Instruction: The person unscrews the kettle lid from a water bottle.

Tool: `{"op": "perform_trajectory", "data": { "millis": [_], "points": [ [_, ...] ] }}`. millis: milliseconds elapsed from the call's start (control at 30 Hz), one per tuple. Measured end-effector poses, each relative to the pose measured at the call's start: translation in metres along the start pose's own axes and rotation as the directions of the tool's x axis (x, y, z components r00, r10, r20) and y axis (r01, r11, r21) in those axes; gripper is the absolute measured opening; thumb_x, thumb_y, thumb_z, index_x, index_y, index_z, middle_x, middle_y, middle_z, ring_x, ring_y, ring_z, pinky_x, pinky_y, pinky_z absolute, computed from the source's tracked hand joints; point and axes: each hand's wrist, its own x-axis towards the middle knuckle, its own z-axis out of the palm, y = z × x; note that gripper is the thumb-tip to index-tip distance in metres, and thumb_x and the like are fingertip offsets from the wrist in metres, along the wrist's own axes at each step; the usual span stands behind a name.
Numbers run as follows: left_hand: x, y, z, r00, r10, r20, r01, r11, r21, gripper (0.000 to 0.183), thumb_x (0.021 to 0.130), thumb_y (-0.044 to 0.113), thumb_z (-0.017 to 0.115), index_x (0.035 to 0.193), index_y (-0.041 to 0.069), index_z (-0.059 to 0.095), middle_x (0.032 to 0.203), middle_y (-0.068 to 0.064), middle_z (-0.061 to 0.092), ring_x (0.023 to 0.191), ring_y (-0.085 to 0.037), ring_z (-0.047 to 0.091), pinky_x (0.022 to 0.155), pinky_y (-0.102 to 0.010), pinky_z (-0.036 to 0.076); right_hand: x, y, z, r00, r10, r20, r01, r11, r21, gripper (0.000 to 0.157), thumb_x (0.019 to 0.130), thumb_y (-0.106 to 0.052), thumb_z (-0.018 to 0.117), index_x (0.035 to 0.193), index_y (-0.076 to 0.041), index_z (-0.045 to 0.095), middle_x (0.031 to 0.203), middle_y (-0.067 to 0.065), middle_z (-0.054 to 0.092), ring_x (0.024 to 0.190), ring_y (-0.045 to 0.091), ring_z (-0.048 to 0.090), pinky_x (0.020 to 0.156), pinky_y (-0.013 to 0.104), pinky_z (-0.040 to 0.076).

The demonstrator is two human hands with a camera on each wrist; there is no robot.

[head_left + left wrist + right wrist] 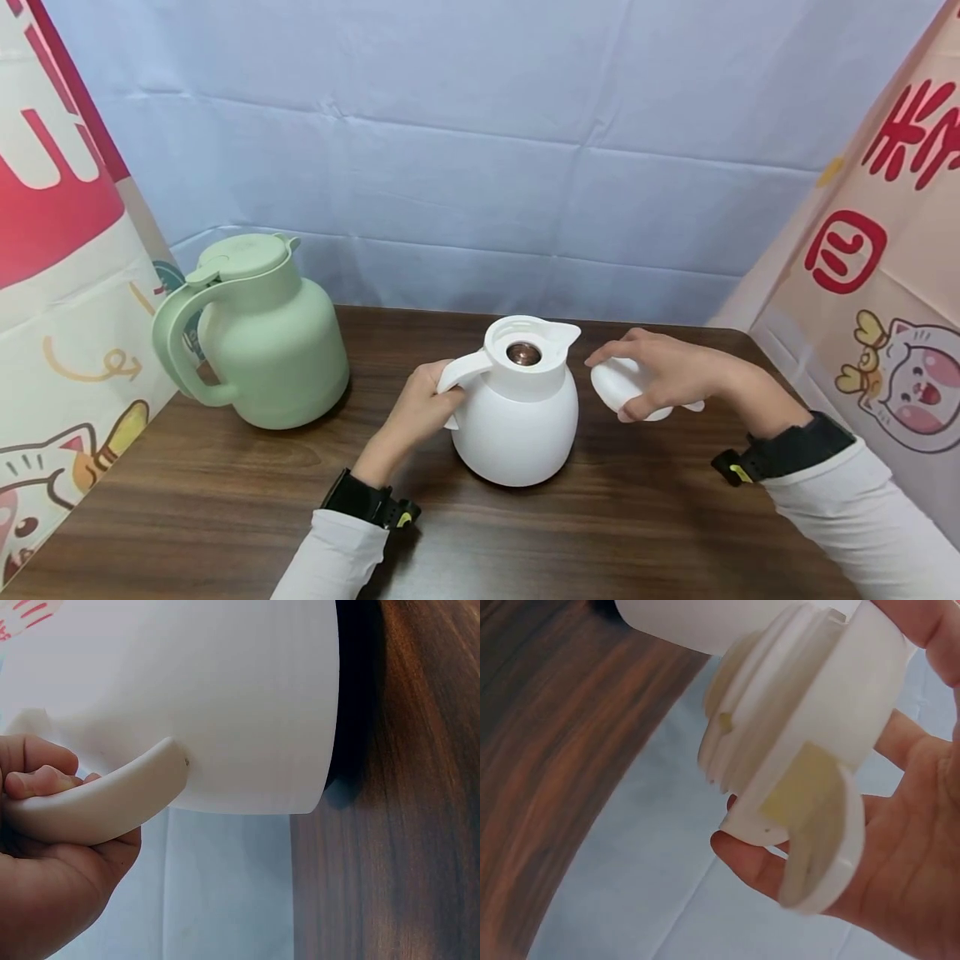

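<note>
A white thermos jug (517,437) stands upright on the table, its round mouth uncovered and a dark coppery hole showing inside. My left hand (423,407) grips the jug's handle (465,368); in the left wrist view the fingers (41,780) curl round that handle. Right of the jug, my right hand (667,371) holds the white lid (618,382) above the table, apart from the jug. The right wrist view shows the lid (840,705) tilted, with its threaded side toward the jug and a lever tab sticking out; fingers and thumb pinch its rim.
A larger pale green thermos jug (277,350) with its lid on stands at the left of the brown wooden table (585,542). A light blue cloth (465,192) hangs behind the table. Printed cloths (900,350) hang at both sides.
</note>
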Motion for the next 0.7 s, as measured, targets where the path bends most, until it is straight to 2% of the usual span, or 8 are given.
{"op": "perform_trajectory", "data": {
  "millis": [200, 500, 533, 700],
  "points": [
    [0.0, -0.001, -0.002, 1.0, -0.004, -0.002, 0.004, 1.0, -0.012, 0.028, 0.076, 0.0, 0.05, 0.093, 0.015, 0.066, 0.086, -0.002, 0.066, 0.071, -0.016, 0.057, 0.058, -0.036, 0.049, 0.001, 0.004, 0.011, 1.0, 0.002, 0.007, -0.002, 1.0, 0.01, 0.062, 0.062, -0.04, 0.077, 0.118, -0.025, 0.055, 0.101, 0.01, 0.048, 0.084, 0.022, 0.047, 0.063, 0.036, 0.045],
    [0.0, 0.002, 0.0, 1.0, -0.015, -0.008, 0.015, 1.0, -0.023, 0.024, 0.076, -0.002, 0.053, 0.092, 0.01, 0.067, 0.086, -0.007, 0.067, 0.071, -0.016, 0.058, 0.06, -0.038, 0.05, 0.0, 0.006, 0.032, 0.996, 0.04, 0.077, -0.043, 0.998, 0.035, 0.063, 0.059, -0.041, 0.078, 0.115, -0.025, 0.054, 0.095, 0.009, 0.047, 0.081, 0.022, 0.047, 0.06, 0.036, 0.045],
    [-0.001, 0.004, 0.0, 1.0, -0.015, -0.009, 0.015, 1.0, -0.023, 0.024, 0.076, -0.002, 0.053, 0.092, 0.009, 0.067, 0.086, -0.007, 0.067, 0.071, -0.016, 0.057, 0.06, -0.038, 0.05, 0.0, 0.006, 0.032, 0.996, 0.044, 0.083, -0.047, 0.998, 0.032, 0.063, 0.059, -0.042, 0.078, 0.115, -0.026, 0.054, 0.094, 0.008, 0.047, 0.08, 0.021, 0.047, 0.06, 0.036, 0.045],
    [-0.01, 0.032, -0.004, 1.0, -0.005, -0.02, 0.005, 1.0, -0.016, 0.023, 0.075, -0.005, 0.052, 0.092, 0.002, 0.065, 0.086, -0.013, 0.066, 0.071, -0.019, 0.057, 0.06, -0.039, 0.05, 0.0, 0.004, 0.031, 0.992, 0.065, 0.11, -0.067, 0.998, 0.019, 0.063, 0.059, -0.043, 0.078, 0.115, -0.027, 0.053, 0.093, 0.007, 0.048, 0.079, 0.021, 0.048, 0.059, 0.035, 0.045]
  ]
}}
